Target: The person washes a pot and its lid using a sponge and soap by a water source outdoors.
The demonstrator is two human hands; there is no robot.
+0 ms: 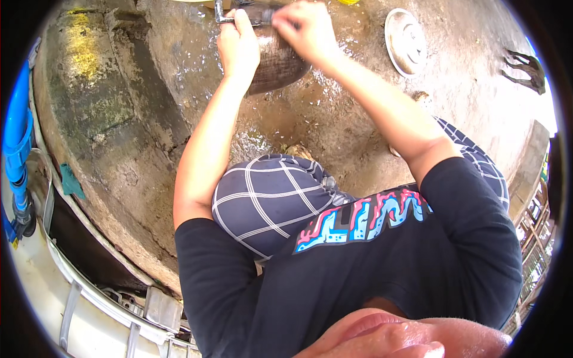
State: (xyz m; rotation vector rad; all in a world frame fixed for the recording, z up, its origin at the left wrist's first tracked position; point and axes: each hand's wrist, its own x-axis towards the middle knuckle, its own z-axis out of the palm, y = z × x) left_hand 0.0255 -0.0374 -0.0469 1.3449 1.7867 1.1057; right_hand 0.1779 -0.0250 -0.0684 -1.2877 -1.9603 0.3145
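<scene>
A dark, wet metal pot (280, 60) sits tilted on the wet concrete floor at the top of the view. My left hand (239, 47) grips its black metal handle (220, 14), thumb on top. Over the pot's upper side, my right hand (309, 33) is bent and blurred by motion. Its fingertips pinch a small dark pad (268, 16) against the handle area; the blur hides the pad's exact kind. Part of the pot's top is cut off by the picture's edge.
A round metal lid (406, 42) lies on the floor to the right. Beyond it stands a dog (526, 71). A raised concrete ledge (96, 103) runs along the left, with a blue pipe (18, 121) and a caged white tank (42, 286) beyond. Something yellow (349, 2) shows at the top edge.
</scene>
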